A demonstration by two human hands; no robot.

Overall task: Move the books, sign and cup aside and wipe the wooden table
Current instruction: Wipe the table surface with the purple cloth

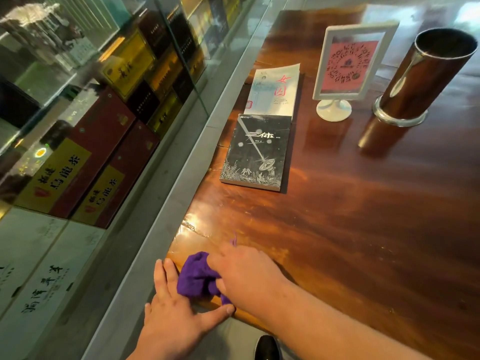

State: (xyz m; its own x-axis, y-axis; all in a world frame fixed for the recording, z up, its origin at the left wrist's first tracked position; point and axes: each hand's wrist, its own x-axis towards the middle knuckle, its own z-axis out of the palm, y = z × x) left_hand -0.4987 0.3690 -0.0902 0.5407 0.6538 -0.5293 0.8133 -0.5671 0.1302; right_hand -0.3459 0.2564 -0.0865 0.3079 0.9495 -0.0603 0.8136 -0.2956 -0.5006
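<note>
A purple cloth [196, 275] lies bunched at the near left corner of the glossy wooden table [350, 229]. My right hand [249, 274] presses down on it, fingers partly over it. My left hand [174, 305] rests flat at the table's edge, touching the cloth's left side. Farther back along the left edge lie a black book [257, 152] and, behind it, a pale book [275, 90] with red characters. A white-framed sign [348, 63] with a pink QR card stands on a round foot. To its right stands a tall shiny metal cup [426, 79].
A grey metal ledge [161, 203] runs along the table's left edge. Beyond it a glass case [78, 100] holds red and yellow tea boxes. A dark shoe [267, 346] shows below the table's near edge.
</note>
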